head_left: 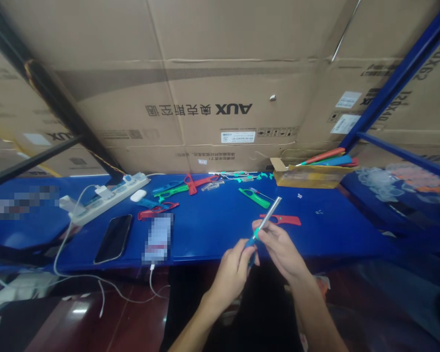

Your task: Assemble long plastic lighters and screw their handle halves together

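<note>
A long-necked lighter (268, 215) with a blue handle, a green collar and a metal tube is held over the table's front edge, tube slanting up to the right. My left hand (230, 270) is closed round its blue handle, hiding most of it. At the green collar, the fingers of my right hand (281, 249) pinch the base of the tube. Just beyond my hands lies a red handle shell (288, 220), with a green handle shell (254, 198) farther back. Several metal tubes with green collars (240, 176) lie along the back of the table.
Red, blue and green handle parts (192, 185) lie left of centre. A yellow cardboard box (308, 177) of coloured pieces stands back right. On the left are a white power strip (110, 198), a dark phone (113, 238) and a charging phone (158, 238). Blue frame bars (403, 73) rise right.
</note>
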`<state>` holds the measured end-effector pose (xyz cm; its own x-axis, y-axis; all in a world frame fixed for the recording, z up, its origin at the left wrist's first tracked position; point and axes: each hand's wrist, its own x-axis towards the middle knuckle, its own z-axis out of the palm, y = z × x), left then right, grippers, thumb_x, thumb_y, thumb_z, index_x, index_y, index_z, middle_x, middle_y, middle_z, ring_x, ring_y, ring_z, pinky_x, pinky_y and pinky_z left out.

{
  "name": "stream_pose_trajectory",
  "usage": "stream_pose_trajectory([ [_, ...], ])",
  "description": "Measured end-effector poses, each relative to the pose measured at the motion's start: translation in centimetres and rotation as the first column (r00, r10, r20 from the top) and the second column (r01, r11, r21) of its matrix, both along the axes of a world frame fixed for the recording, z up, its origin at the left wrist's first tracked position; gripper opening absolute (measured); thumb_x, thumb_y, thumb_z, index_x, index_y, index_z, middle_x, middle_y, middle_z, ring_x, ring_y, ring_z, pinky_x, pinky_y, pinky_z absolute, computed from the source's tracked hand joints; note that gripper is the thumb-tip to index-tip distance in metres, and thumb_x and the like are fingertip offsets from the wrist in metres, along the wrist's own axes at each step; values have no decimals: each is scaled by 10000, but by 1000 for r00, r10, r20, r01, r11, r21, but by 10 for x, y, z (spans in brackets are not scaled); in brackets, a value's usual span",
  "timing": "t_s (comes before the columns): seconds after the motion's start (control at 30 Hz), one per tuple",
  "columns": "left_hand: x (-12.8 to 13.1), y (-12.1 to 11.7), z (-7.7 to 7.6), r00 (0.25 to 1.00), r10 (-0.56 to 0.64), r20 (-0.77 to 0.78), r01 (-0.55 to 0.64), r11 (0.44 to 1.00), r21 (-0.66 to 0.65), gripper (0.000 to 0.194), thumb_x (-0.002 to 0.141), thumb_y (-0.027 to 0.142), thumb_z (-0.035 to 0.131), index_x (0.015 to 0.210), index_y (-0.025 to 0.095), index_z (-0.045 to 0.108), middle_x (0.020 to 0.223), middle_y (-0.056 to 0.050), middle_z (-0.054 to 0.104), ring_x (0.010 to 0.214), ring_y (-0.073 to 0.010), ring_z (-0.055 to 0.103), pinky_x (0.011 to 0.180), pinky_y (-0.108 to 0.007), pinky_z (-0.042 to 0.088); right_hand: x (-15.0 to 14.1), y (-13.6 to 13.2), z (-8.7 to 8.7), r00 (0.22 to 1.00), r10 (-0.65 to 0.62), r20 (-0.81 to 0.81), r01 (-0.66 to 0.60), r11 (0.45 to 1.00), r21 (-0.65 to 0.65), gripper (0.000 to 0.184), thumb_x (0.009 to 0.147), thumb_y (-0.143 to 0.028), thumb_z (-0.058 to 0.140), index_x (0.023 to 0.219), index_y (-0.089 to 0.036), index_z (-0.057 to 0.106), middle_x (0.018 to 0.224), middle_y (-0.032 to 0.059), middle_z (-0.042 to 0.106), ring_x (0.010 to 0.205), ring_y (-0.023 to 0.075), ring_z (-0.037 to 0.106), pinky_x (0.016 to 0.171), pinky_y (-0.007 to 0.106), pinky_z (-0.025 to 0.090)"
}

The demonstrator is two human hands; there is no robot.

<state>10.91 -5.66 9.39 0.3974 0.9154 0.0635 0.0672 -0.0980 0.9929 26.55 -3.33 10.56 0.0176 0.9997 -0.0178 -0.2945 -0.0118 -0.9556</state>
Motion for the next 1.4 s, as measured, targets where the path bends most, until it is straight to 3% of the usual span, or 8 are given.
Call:
stream_pose_trajectory([
  [0.13, -1, 6, 5, 994, 11, -110, -1, 996, 94, 341, 1066, 369, 332, 911, 193, 579, 763, -22, 614, 677, -148, 545, 683, -266, 400, -10, -8, -5, 992, 86, -88, -93, 993, -73, 340, 772, -450, 810, 969, -187, 719, 991, 43, 628, 629, 95, 527, 458, 205, 453],
  [0.7, -2, 5, 49, 983, -181, -31, 180, 983, -19, 440, 1050, 385, 399, 1457, 221, 377, 817, -27, 623, 708, -154, 579, 673, -255, 460, 9, -20, 24, 977, 209, 43, -211, 976, 46, 259, 868, -446, 713, 950, -200, 706, 871, 5, 528, 573, 106, 577, 426, 224, 516],
  [0.87, 10, 3, 33, 932, -191, 308, 279, 921, -273, 506, 1025, 508, 421, 1442, 236, 329, 806, -9, 612, 453, -80, 464, 415, -183, 374, 12, -16, 19, 966, 161, 200, -167, 986, 13, 302, 861, -466, 716, 1016, -207, 720, 889, 23, 623, 544, 90, 545, 492, 230, 495],
  [0.97, 17, 6, 11, 887, -89, 453, 272, 893, -358, 399, 963, 470, 587, 1219, 177, 497, 855, -34, 632, 492, -67, 500, 431, -172, 400, 41, -5, -2, 936, -47, 350, 15, 995, 94, 479, 839, -563, 691, 1174, -222, 685, 955, 59, 651, 651, 136, 567, 540, 256, 471],
  [1.03, 16, 10, -5, 860, -19, 509, 245, 892, -380, 306, 951, 424, 615, 1017, 133, 550, 794, -44, 638, 537, -80, 541, 498, -190, 451, 76, 5, -22, 829, -283, 482, 276, 957, 87, 557, 888, -627, 564, 1236, -202, 650, 939, 81, 653, 625, 151, 540, 514, 277, 426],
  [1.1, 8, 18, -18, 832, 110, 543, 168, 885, -435, 278, 949, 402, 613, 1002, 138, 542, 771, -33, 644, 495, -68, 517, 482, -189, 440, 120, 13, -42, 499, -518, 695, 574, 799, 183, 574, 835, -615, 610, 1190, -168, 667, 986, 109, 656, 670, 182, 564, 630, 343, 473],
  [1.2, -7, 35, -32, 846, 212, 489, 64, 870, -488, 336, 957, 465, 570, 1115, 176, 508, 838, -50, 687, 425, -97, 532, 355, -192, 381, 184, 24, -66, 69, -497, 865, 668, 667, 330, 491, 864, -551, 547, 1126, -166, 702, 1109, 158, 645, 848, 269, 593, 807, 444, 468],
  [1.4, -14, 64, -44, 804, 382, 455, -167, 880, -444, 418, 882, 489, 631, 1158, 192, 526, 678, 60, 586, 322, -59, 405, 304, -182, 355, 245, 49, -83, 68, -364, 929, 654, 720, 234, 332, 822, -412, 625, 1048, -202, 748, 1224, 129, 585, 922, 256, 586, 844, 420, 462],
])
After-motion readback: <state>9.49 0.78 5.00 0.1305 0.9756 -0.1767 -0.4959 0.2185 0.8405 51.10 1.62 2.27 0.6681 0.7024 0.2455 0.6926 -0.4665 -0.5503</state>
